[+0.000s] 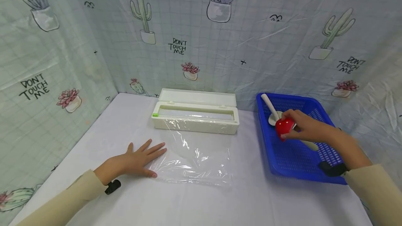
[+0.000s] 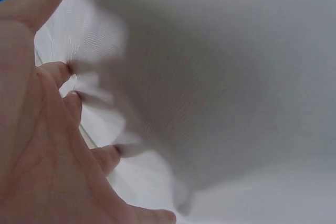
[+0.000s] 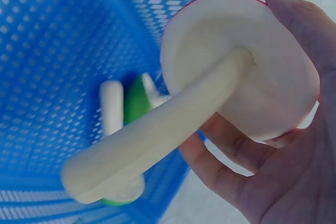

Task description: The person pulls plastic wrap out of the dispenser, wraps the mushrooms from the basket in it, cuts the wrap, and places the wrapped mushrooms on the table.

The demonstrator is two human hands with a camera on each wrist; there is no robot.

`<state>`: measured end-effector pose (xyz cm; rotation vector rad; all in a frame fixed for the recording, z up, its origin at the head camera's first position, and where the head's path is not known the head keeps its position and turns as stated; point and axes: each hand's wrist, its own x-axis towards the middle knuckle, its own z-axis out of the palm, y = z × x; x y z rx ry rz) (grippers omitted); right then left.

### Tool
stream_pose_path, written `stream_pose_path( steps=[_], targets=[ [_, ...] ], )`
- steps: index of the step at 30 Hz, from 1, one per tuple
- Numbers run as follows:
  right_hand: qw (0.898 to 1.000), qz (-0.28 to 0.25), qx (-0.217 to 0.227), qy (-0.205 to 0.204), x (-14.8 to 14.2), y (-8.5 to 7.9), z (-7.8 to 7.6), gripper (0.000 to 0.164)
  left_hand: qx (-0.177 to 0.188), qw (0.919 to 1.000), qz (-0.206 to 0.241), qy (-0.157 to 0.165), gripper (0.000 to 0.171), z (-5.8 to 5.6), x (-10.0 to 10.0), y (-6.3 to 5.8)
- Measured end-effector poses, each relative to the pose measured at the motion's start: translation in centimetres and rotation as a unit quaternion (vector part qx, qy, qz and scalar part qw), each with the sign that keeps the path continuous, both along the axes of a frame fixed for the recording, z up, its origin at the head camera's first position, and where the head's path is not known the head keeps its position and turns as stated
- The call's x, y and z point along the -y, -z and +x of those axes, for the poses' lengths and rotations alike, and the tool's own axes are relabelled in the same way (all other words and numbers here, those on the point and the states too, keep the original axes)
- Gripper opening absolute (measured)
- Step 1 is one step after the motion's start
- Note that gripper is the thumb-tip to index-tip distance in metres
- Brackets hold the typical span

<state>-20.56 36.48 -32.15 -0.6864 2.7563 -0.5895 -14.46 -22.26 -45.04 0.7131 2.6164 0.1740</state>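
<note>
My right hand point(image 1: 309, 126) grips a toy mushroom point(image 1: 284, 127) by its red, white-dotted cap, over the blue basket point(image 1: 272, 158). In the right wrist view the cream stem point(image 3: 157, 127) points away from the palm, and fingers and thumb hold the cap's rim. Lower in the basket lie other toy mushrooms point(image 3: 137, 100), with green caps and pale stems. My left hand point(image 1: 135, 159) lies flat with fingers spread, at the left edge of a sheet of clear plastic film point(image 1: 198, 156). The left wrist view shows its fingertips touching the white surface.
Behind the film stands a cream cling film box point(image 1: 196, 126) with its lid point(image 1: 198, 97) raised and a roll inside; the film comes out over its front. A white cloth point(image 1: 176, 205) covers the table. Printed curtains point(image 1: 201, 55) hang at the back and sides.
</note>
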Motion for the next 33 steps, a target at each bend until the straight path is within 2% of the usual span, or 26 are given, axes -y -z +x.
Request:
stream_pose_path(
  steps=[7,16,23,33],
  targets=[
    [1.0,0.003,0.007,-0.003,1.8,-1.4,0.3,0.064,0.006,0.9999,0.012,-0.01,0.099,0.9,0.3,0.1],
    [0.999,-0.038,0.022,-0.008,4.2,-3.4,1.0,0.061,0.014,0.9997,0.017,-0.015,0.099,1.1,0.3,-0.3],
    [0.999,-0.033,0.023,-0.023,6.9,-3.7,1.1,0.066,0.014,0.9995,0.023,-0.016,0.098,1.3,0.1,-0.7],
    [0.996,-0.056,0.013,-0.062,10.6,-3.6,0.4,0.069,0.001,0.9997,0.023,-0.009,0.098,1.5,0.2,-0.5]
  ],
)
